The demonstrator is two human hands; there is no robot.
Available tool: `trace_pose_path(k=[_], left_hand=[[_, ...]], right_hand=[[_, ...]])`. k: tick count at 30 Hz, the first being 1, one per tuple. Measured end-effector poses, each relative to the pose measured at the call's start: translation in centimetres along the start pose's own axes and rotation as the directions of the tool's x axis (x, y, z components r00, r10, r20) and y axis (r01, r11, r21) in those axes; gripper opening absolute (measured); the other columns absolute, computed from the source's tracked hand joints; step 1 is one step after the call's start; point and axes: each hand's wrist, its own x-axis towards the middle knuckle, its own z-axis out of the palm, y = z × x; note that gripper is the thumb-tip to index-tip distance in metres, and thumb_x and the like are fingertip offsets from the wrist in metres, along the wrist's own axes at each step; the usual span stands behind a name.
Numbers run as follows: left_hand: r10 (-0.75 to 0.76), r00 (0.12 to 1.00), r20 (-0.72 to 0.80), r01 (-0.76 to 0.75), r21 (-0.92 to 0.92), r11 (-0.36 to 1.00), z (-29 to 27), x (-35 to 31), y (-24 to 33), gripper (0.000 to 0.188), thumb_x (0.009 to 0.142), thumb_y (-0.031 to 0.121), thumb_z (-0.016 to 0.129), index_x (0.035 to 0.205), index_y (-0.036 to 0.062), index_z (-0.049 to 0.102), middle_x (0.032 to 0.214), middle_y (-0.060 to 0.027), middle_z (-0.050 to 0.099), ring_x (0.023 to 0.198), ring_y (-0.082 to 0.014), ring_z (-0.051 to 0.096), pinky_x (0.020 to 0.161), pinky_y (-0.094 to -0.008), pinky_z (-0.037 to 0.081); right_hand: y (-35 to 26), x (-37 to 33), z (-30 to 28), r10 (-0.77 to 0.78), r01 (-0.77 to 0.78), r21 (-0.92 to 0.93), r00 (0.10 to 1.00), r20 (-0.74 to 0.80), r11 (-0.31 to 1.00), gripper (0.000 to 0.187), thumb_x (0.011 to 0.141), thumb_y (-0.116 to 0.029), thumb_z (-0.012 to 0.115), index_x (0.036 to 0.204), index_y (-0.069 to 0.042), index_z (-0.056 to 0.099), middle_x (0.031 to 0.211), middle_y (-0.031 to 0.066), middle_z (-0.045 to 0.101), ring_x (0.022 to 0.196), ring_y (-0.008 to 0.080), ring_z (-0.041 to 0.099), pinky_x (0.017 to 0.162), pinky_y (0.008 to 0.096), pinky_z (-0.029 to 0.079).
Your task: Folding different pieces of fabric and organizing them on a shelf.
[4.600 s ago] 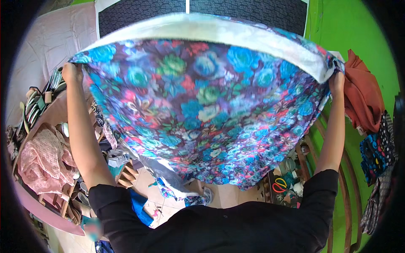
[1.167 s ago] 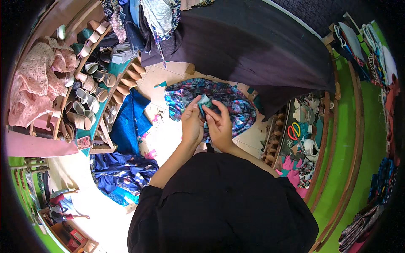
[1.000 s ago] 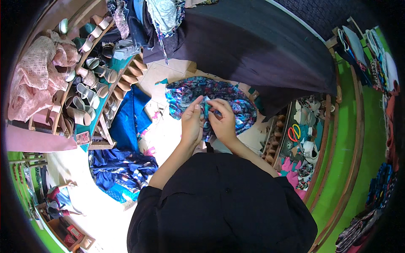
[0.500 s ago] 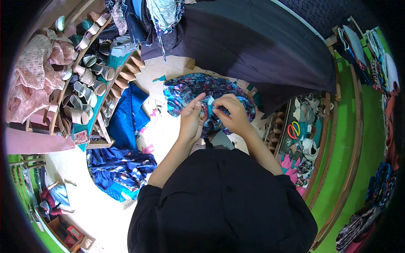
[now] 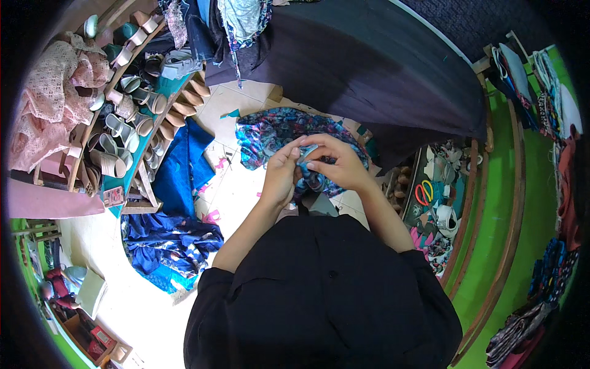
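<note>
My left hand [image 5: 279, 175] and my right hand [image 5: 342, 165] meet in front of me, fingertips close together. Between them is a small, flat, pale blue piece [image 5: 307, 151], pinched by both hands. Its material is too small to make out. Below and behind my hands spreads a crumpled blue, purple and pink patterned cloth [image 5: 253, 138]. My fingers hide part of the piece and some of the cloth.
Sandals and shoe forms fill a wooden rack [image 5: 153, 114] at left. Blue fabric [image 5: 172, 246] lies on the floor. Yellow-and-red-handled scissors [image 5: 424, 193] rest among scraps at right. Dark cloth [image 5: 369, 67] drapes ahead. Another person [image 5: 58, 286] is at far lower left.
My left hand's raised fingers have bent in and closed on the pale blue piece beside my right fingers. At far lower left, a pale flat panel has appeared by the other person.
</note>
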Motion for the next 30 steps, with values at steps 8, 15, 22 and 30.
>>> trace_pose_path(k=[8,15,22,30], left_hand=[[0.124,0.991,-0.054,-0.131,-0.147,0.980,3.1,0.2,0.1,0.035,0.093,0.021,0.041,0.122,0.0028,0.045,0.075,0.0045,0.049,0.053,0.0009,0.032,0.050,-0.0131,0.029],[0.169,0.970,0.173,-0.187,0.095,0.978,9.6,2.4,-2.3,0.043,0.087,0.034,0.052,0.119,0.0049,0.050,0.074,0.0058,0.053,0.053,0.0012,0.036,0.046,-0.0140,0.028],[0.225,0.917,0.331,-0.301,0.200,0.932,25.3,0.5,-2.2,0.032,0.089,0.028,0.050,0.108,0.0034,0.057,0.088,-0.0039,0.062,0.068,-0.0058,0.053,0.059,-0.0173,0.042],[0.561,0.790,0.249,-0.596,0.529,0.604,42.3,1.3,5.8,0.025,0.091,0.022,0.046,0.101,0.0016,0.056,0.071,-0.0056,0.058,0.061,-0.0101,0.055,0.055,-0.0198,0.042]], right_hand=[[1.4,0.1,0.9,-0.326,0.105,-0.432,0.817,-0.476,0.896,0.027,0.069,-0.001,0.065,0.094,-0.004,0.055,0.075,0.0070,0.064,0.074,0.0186,0.063,0.079,0.0341,0.044],[-1.4,-2.3,-7.4,-0.512,0.229,-0.606,0.786,-0.347,0.762,0.036,0.076,-0.009,0.063,0.108,-0.006,0.049,0.106,0.0100,0.056,0.098,0.0183,0.053,0.089,0.0323,0.037],[-5.1,-12.3,-20.5,-0.135,0.054,0.512,0.983,0.123,0.857,0.043,0.081,-0.024,0.056,0.120,-0.007,0.045,0.117,0.0098,0.048,0.107,0.0173,0.044,0.091,0.0297,0.033],[-4.0,-21.0,-34.0,0.245,-0.012,-0.536,0.898,0.365,0.844,0.042,0.070,-0.036,0.063,0.091,0.000,0.060,0.084,0.0169,0.063,0.079,0.0269,0.060,0.070,0.0356,0.044]])
